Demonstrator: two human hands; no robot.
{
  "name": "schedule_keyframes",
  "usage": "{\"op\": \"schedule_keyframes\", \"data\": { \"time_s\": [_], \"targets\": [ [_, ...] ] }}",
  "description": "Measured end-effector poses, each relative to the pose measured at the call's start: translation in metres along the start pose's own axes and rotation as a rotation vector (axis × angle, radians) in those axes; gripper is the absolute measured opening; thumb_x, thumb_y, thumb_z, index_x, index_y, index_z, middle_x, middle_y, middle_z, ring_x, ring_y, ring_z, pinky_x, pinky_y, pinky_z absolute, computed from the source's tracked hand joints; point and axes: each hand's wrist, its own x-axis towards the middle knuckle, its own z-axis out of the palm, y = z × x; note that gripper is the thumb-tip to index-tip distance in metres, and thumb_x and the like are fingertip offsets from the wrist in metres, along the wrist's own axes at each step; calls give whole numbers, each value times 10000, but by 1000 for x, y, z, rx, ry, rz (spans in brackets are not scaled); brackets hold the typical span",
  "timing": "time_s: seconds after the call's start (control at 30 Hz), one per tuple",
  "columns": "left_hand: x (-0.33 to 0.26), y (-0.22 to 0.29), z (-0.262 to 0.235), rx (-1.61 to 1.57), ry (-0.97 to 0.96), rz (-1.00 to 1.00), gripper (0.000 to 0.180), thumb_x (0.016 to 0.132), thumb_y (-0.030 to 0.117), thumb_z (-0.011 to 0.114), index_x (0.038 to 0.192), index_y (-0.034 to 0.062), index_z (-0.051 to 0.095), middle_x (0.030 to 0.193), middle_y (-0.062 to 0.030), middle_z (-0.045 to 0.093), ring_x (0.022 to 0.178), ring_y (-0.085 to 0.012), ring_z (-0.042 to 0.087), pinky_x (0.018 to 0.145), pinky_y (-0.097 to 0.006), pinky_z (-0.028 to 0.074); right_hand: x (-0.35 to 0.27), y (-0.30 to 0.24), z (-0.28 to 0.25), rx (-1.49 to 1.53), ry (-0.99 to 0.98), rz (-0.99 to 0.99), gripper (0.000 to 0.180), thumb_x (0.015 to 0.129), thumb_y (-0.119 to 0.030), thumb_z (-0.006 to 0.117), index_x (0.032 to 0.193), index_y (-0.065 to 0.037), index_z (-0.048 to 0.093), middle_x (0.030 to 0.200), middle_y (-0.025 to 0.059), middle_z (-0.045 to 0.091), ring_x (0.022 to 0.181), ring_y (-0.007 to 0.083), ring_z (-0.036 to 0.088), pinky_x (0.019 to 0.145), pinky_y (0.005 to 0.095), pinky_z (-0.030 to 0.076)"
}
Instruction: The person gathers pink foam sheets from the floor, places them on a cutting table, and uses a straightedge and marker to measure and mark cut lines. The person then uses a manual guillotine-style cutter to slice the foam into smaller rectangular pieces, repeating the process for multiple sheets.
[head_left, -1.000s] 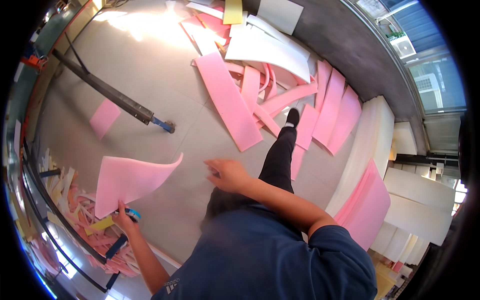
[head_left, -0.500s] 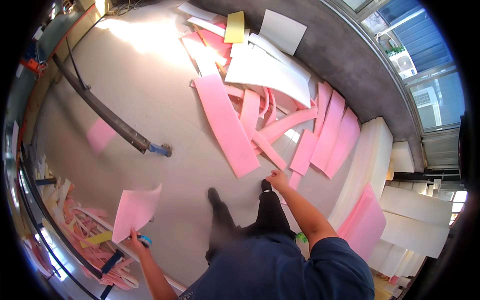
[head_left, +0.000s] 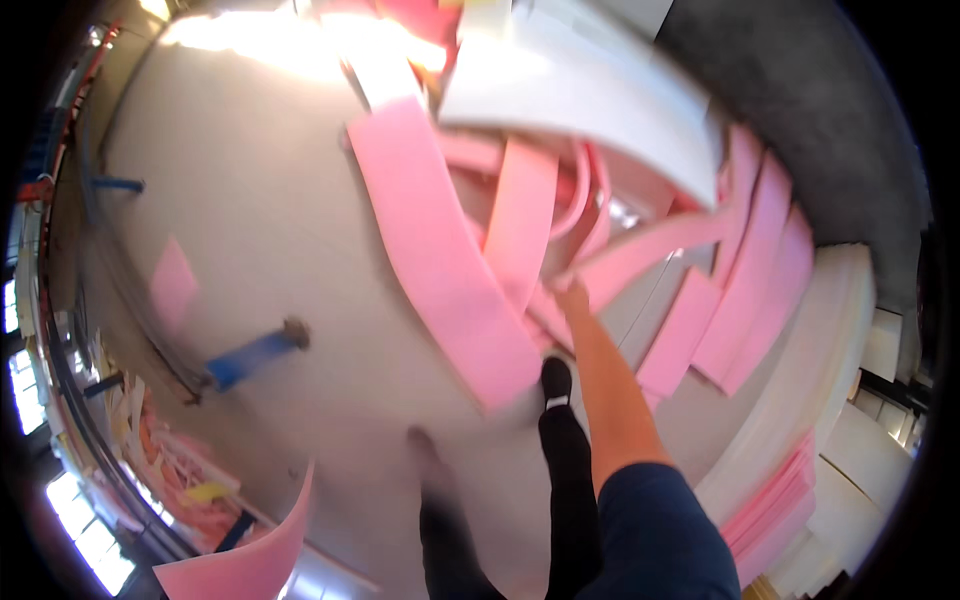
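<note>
My right hand is stretched forward over the pile of pink foam strips. Its fingers are small and smeared, so whether they touch or grip a strip cannot be told. Just left of it lies a wide pink foam strip, flat on the floor. A narrower pink foam strip runs off from beside the hand toward the upper right. At the lower left, a curved pink foam sheet rises from the picture's edge. My left hand is out of view.
A large white foam sheet lies across the pile's far side. Flat pink pieces and a long white foam stack are at the right. A blue metal foot stands at the left, near a heap of pink offcuts.
The view has moved closer to the foam pile. My right arm has stretched farther forward, over the strips. My left hand has dropped out of view, and the pink sheet sits lower in the picture.
</note>
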Motion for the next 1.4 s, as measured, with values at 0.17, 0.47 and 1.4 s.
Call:
{"op": "schedule_keyframes", "data": {
  "time_s": [0.17,0.47,1.4],
  "targets": [
    [-43,22,34,131,145,88,400,883,253,573,1182,-5,506,938,-139,591,821,-287,597,629,-374,523,31,-74,90,295,-225,359,563,648,-271,826,1004,73,559,777,101,629,620,227,572,497,367,457],
    [-86,49,50,140,132,154,411,877,249,574,1185,-9,494,988,-149,573,841,-287,588,648,-382,520,-86,-63,-143,1043,53,482,367,760,75,680,1110,23,586,1070,108,625,947,178,610,791,314,527],
    [-52,-3,-2,-187,-135,200,386,835,259,632,1104,51,449,1017,-104,488,842,-220,511,698,-384,450,-47,-130,-602,1168,144,135,215,787,89,602,963,-11,675,894,52,681,791,132,630,695,267,505]
  ]
}}
